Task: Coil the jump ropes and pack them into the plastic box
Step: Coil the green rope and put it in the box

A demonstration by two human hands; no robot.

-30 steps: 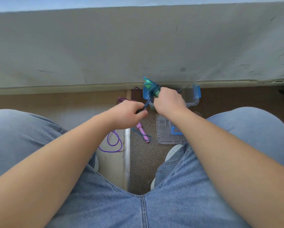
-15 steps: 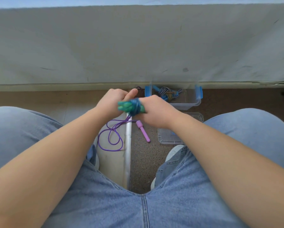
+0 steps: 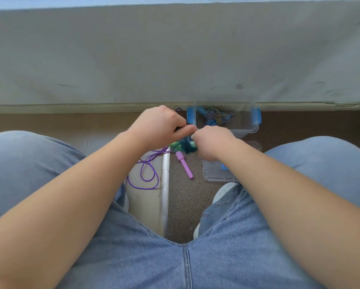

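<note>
The plastic box (image 3: 248, 127) is open on top and stands against the grey wall (image 3: 174, 59); a coiled rope (image 3: 212, 115) fills its left part, and the right part is free; the lid (image 3: 213, 174) and a purple rope (image 3: 145, 176) lie on the floor nearer; the left knee (image 3: 28, 159) and the right knee (image 3: 321, 159) close both sides.

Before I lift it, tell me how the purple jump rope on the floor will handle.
Probably floppy: the purple jump rope lies in loose loops, so it should sag and trail. Likely light, since the cord is thin. Its pink handle looks round and stiff, so it may roll.
</note>
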